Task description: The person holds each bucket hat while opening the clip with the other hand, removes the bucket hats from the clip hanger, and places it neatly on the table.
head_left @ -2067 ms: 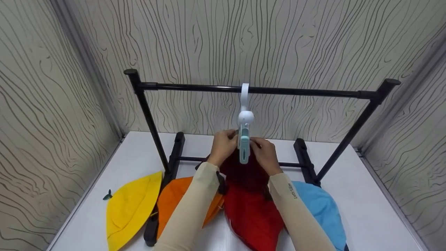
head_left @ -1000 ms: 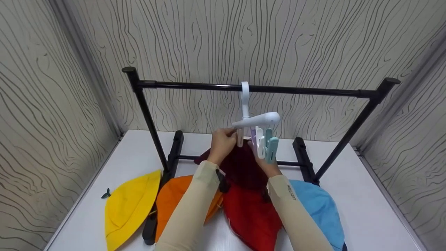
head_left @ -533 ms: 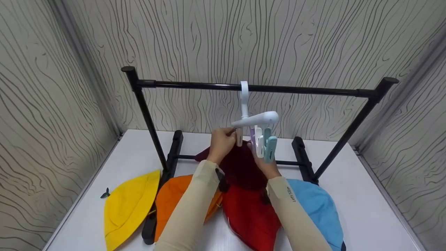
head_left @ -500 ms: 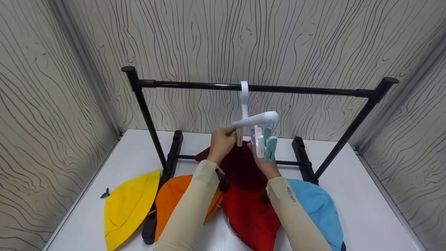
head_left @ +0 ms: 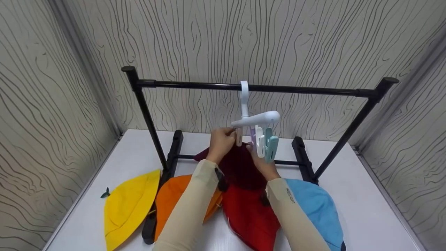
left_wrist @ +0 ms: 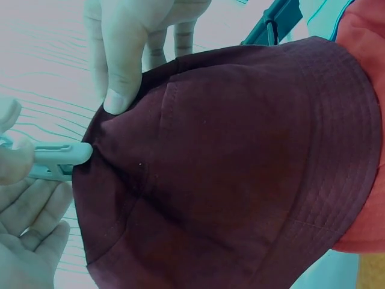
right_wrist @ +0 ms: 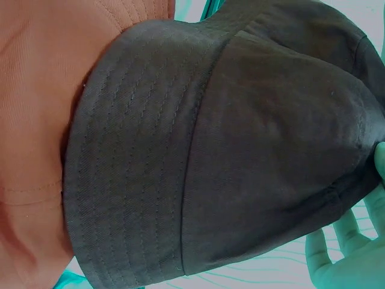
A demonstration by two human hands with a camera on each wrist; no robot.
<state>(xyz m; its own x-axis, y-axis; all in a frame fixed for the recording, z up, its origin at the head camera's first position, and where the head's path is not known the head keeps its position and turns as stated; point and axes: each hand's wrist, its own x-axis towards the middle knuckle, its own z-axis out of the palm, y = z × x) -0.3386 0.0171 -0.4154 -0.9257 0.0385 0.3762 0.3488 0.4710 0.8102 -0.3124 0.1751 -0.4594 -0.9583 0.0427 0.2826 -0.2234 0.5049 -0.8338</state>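
A dark maroon bucket hat is raised in the middle, crown away from me, brim over a red hat. My left hand pinches a pale pink clothespin on a white clip hanger. In the left wrist view this clothespin touches the crown's top edge; its bite on the cloth is unclear. My right hand holds the crown beside it, with the thumb on the near face and fingers behind. Purple, white and mint clothespins partly hide that hand.
The hanger hooks over the bar of a black rack on the white table. Yellow and orange hats lie at left, a light blue hat at right. Patterned panels enclose the table.
The hanger has turned from end-on to angled, its near end swinging right. My right hand has shifted slightly lower on the hat. Over the last half second almost nothing moves.
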